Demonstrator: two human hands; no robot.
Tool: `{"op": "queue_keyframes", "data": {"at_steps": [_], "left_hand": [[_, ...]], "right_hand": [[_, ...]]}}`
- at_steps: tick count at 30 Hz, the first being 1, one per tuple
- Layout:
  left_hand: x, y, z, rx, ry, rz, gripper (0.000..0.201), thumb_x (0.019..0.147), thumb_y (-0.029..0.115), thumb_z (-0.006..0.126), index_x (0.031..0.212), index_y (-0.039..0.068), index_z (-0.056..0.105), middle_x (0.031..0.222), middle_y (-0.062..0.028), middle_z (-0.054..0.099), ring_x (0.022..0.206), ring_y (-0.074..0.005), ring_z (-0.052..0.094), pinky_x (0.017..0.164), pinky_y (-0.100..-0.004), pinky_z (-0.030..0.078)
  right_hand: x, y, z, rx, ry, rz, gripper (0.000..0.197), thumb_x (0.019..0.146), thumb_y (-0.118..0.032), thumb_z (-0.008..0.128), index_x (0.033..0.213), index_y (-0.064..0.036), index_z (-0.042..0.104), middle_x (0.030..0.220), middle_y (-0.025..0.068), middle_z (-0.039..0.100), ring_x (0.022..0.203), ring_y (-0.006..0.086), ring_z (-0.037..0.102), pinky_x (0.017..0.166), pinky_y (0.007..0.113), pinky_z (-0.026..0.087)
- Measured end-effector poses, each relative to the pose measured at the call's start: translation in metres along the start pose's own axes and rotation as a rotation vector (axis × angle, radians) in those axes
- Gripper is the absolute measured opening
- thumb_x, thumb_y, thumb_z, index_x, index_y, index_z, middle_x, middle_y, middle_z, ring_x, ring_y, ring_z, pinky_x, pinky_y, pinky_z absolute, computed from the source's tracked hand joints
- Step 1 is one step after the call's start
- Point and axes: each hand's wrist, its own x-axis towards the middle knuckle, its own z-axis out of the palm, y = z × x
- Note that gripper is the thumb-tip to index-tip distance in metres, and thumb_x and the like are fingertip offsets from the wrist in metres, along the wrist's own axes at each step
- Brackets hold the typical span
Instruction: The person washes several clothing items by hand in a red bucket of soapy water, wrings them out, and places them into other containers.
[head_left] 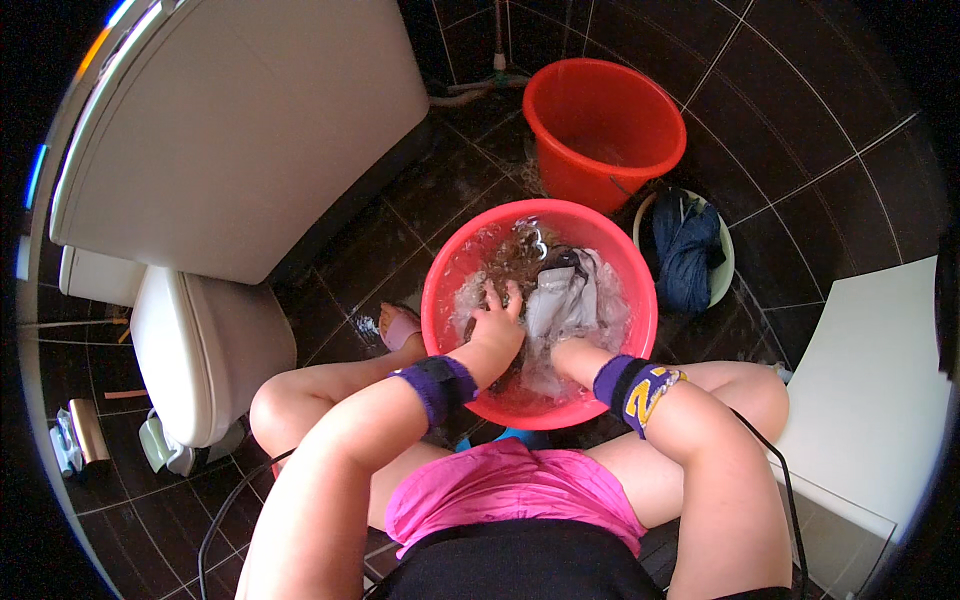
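Note:
A round pink-red basin (645, 345) stands between my legs with sudsy water in it. A wet grey and white garment (572, 298) lies bunched in its right half, with a dark fold at the top. My left hand (496, 328) is over the water on the basin's left side, fingers spread and holding nothing, just left of the cloth. On the right, my right hand (572, 356) dips into the water at the garment's lower edge. Its fingers are hidden by water and cloth, so its grip cannot be made out.
Behind the basin stands a tall red bucket (605, 130). To its right, a pale tub (727, 270) holds dark blue clothing (687, 250). A toilet (190, 360) is at the left, a white panel (860, 390) at the right. Dark floor tiles (420, 205) look wet.

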Motion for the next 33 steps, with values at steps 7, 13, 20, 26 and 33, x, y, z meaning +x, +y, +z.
{"op": "queue_keyframes", "data": {"at_steps": [7,13,20,26,33], "left_hand": [[0.004,0.006,0.003,-0.013,-0.010,-0.064,0.033,0.081,0.016,0.059,0.113,0.012,0.066,0.147,-0.0239,0.017,0.127,-0.0535,0.027,0.085,-0.0532,0.048],[-0.020,0.005,-0.018,-0.214,0.136,0.147,0.035,0.073,0.014,0.062,0.107,0.021,0.066,0.135,-0.0152,0.039,0.119,-0.0461,0.040,0.084,-0.0434,0.052],[-0.040,0.048,-0.025,-0.483,0.181,0.429,0.019,0.074,0.018,0.059,0.089,0.019,0.068,0.095,-0.0075,0.065,0.108,-0.0311,0.052,0.077,-0.0429,0.050],[-0.049,-0.006,-0.010,-0.801,0.202,0.712,0.025,0.066,0.002,0.057,0.088,0.009,0.067,0.090,-0.0109,0.066,0.092,-0.0298,0.060,0.084,-0.0375,0.048],[-0.038,-0.091,0.009,-0.801,0.262,-0.094,0.045,0.074,0.007,0.058,0.118,0.005,0.052,0.113,-0.0241,0.055,0.102,-0.0380,0.055,0.086,-0.0410,0.046]], "right_hand": [[-0.080,-0.021,-0.060,-0.040,0.098,-0.038,0.034,0.071,-0.015,0.069,0.104,-0.0063,0.068,0.111,0.0126,0.064,0.102,0.0307,0.061,0.086,0.041,0.049],[-0.131,0.002,-0.086,0.280,0.433,-0.101,0.029,0.076,-0.017,0.061,0.104,-0.0105,0.065,0.098,0.0176,0.065,0.092,0.0345,0.062,0.082,0.043,0.049],[-0.127,-0.019,-0.099,0.490,0.773,-0.353,0.042,0.078,-0.008,0.053,0.119,-0.0171,0.058,0.129,0.0161,0.049,0.111,0.0343,0.052,0.094,0.041,0.043],[-0.092,-0.010,-0.067,-0.068,0.572,-0.263,0.034,0.087,-0.023,0.048,0.118,-0.0248,0.061,0.143,0.0115,0.036,0.128,0.0363,0.036,0.106,0.045,0.031],[-0.132,-0.004,-0.032,-0.010,0.452,-0.089,0.036,0.079,-0.014,0.056,0.115,-0.0183,0.063,0.144,0.0151,0.033,0.107,0.0369,0.055,0.087,0.043,0.047]]}}
